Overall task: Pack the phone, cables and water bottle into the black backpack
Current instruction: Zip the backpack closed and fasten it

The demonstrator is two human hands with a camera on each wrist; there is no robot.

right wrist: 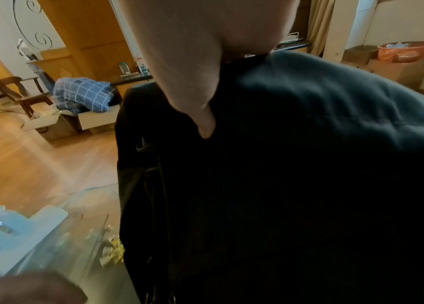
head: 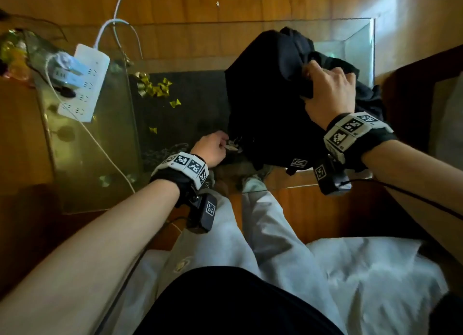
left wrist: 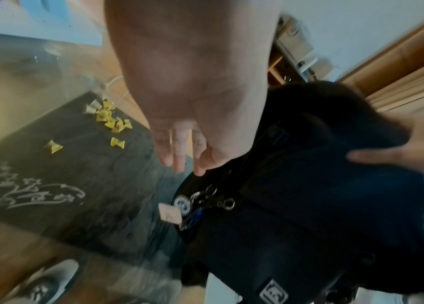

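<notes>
The black fabric backpack [head: 263, 104] stands on the right part of the clear glass table [head: 360, 41], with its lower edge near me and its top further away. My right hand [head: 328, 91] is on the upper part of it; the fingers are curled into a fold of the black cloth and hold it bunched. In the right wrist view I see only my thumb lying on the dark fabric, and the other fingers are hidden.

My left hand [head: 213, 148] is at the lower left side of the backpack, just beside a small bunch of metal keyrings and tags [left wrist: 205, 203] that hangs there. In the head view the fingers are bent toward a small pale tag [left wrist: 170, 214]; in the left wrist view the fingertips [left wrist: 177, 164] hang loosely just above the bunch, and I cannot tell if they really pinch something.

On the left part of the table lies a white power strip [head: 85, 84] with plugs in it, and a white cable [head: 100, 146] runs from there toward me. Under the glass I see a dark shelf [head: 188, 104] with several small yellow folded paper pieces [head: 160, 86] on it. The floor [head: 250, 1] around the table is of brown wood.

I do not see the phone, the cables to pack or the water bottle in these views.
</notes>
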